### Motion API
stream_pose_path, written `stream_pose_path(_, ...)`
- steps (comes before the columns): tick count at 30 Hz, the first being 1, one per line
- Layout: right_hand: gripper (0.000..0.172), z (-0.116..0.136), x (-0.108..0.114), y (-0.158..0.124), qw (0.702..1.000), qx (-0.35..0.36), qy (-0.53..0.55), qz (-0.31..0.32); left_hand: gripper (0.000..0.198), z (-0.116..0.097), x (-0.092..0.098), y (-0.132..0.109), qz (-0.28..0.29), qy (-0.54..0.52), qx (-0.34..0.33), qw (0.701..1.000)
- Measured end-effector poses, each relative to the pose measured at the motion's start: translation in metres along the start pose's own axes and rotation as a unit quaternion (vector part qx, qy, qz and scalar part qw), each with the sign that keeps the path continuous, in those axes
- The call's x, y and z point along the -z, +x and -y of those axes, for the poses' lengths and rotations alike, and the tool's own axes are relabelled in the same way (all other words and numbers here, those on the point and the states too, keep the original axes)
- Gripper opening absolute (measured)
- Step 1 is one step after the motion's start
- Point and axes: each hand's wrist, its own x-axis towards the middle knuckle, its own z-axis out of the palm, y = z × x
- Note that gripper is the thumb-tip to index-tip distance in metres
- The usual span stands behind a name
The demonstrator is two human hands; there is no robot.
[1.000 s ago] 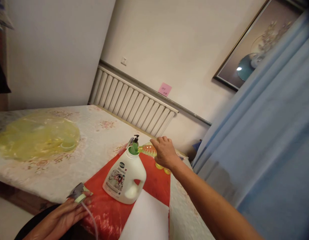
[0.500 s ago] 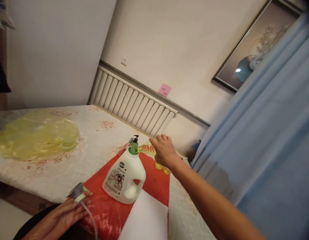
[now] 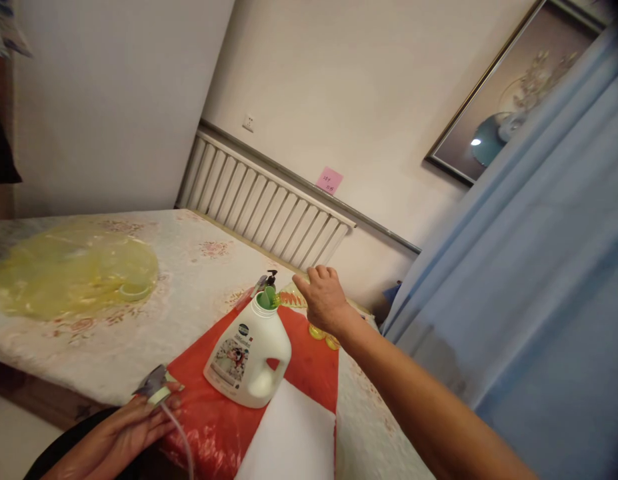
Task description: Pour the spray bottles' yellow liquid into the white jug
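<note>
My right hand (image 3: pixel 326 300) is closed around a clear plastic bottle (image 3: pixel 291 299) with orange marks, tilted nearly level. Its neck meets the green pouring mouth of a pale detergent jug (image 3: pixel 251 353); the hand hides its other end. Whether liquid flows I cannot tell. The jug stands upright, with a printed label and a side handle. At the lower left, my left hand (image 3: pixel 139 423) grips a grey and pale green spray trigger head (image 3: pixel 156 387), whose dip tube hangs down. Two yellow round shapes (image 3: pixel 316 331), perhaps bottle parts, show under my right hand.
The jug stands on red plastic sheeting (image 3: pixel 213 427) beside a white sheet (image 3: pixel 293 433). Behind it are a black pump top (image 3: pixel 271 275) and another spray head (image 3: pixel 260 283). A yellow plastic bag (image 3: pixel 73 270) lies left on the flowered cloth (image 3: pixel 189 280). A blue curtain (image 3: pixel 529 267) hangs right.
My right hand has shifted slightly left and up with the bottle, its neck still at the jug's mouth. My left hand and the jug look almost unchanged.
</note>
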Motion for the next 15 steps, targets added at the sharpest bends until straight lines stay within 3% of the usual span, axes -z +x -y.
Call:
stream_pose_path(7, 0.055, 0.0017, 0.0049, 0.0012, 1.0, 0.014, -0.012, -0.011, 0.019, 0.0, -0.0025, -0.0024, 0.005, -0.003, 0.005, 1.0)
stream_pose_path(15, 0.049, 0.0052, 0.0086, 0.0021, 0.999, 0.012, -0.026, -0.015, 0.034, 0.0009, -0.0017, -0.0008, -0.021, 0.001, -0.004, 1.0)
